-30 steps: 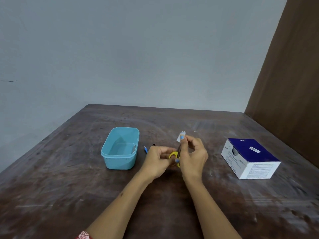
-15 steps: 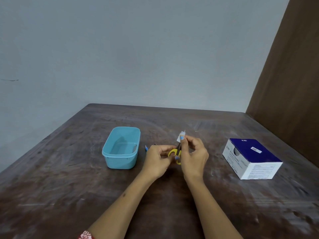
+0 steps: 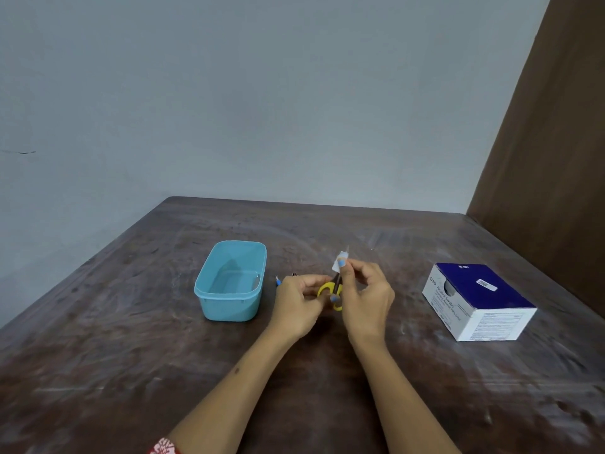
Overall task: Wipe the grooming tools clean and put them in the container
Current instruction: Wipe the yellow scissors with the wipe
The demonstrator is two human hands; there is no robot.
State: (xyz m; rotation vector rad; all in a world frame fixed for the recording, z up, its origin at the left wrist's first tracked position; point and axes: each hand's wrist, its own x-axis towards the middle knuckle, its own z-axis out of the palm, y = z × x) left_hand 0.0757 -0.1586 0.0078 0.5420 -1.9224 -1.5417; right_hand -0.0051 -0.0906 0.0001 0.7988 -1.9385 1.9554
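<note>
Small scissors with yellow handles (image 3: 330,289) are held upright over the middle of the table. My left hand (image 3: 296,303) grips the handles. My right hand (image 3: 365,298) pinches a small white wipe (image 3: 339,262) around the blades near their tip, so most of the blades are hidden. A light blue plastic container (image 3: 230,281) stands to the left of my hands, with nothing visible in it. Just behind my left hand a blue-tipped tool (image 3: 278,281) and a dark tool tip (image 3: 294,274) peek out on the table; the rest of them is hidden.
A blue and white box of swabs (image 3: 478,301) sits on the table to the right. The worn brown table (image 3: 131,355) meets a pale wall at the back and a brown panel (image 3: 556,158) on the right.
My hands and the scissors stay in almost the same place. The wipe has slid only slightly along the blades. The view has shifted a little.
</note>
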